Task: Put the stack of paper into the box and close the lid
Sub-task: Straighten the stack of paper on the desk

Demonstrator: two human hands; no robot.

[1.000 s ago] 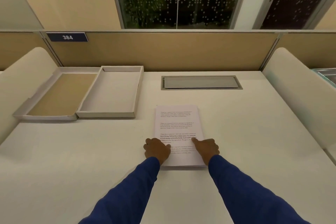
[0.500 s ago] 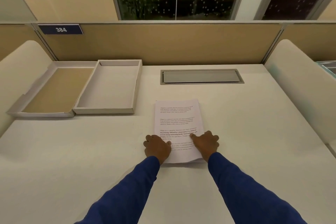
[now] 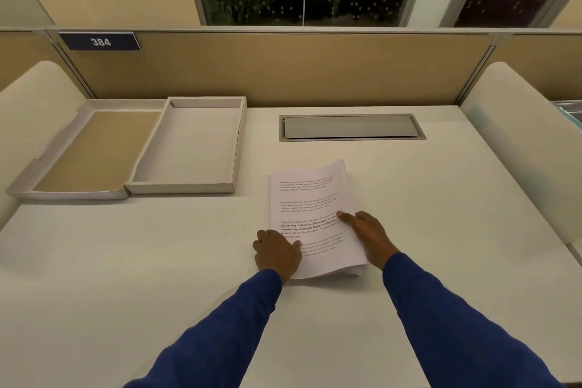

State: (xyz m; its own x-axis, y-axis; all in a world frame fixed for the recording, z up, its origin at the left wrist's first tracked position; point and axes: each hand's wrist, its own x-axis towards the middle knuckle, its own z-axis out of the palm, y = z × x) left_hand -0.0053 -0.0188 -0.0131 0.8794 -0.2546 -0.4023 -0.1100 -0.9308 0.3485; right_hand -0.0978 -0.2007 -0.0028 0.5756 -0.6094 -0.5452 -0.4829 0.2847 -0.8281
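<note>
A stack of printed white paper (image 3: 310, 198) lies on the desk in front of me, its right side lifted off the surface. My left hand (image 3: 277, 252) grips the stack's near left edge, thumb on top. My right hand (image 3: 367, 235) holds the right edge, fingers under the raised side, thumb on the top sheet. The open white box (image 3: 189, 148) sits at the back left, nothing inside it. Its lid (image 3: 91, 151), brown inside, lies flat to the left, joined to the box.
A grey cable flap (image 3: 351, 127) is set into the desk behind the paper. A tan partition (image 3: 283, 66) with a blue "384" plate (image 3: 100, 41) closes the back. Rounded white dividers (image 3: 516, 142) stand at both sides.
The right side of the stack has lifted off the desk and the stack has turned slightly. My right hand moved to the right edge, and the camera tilted down a little.
</note>
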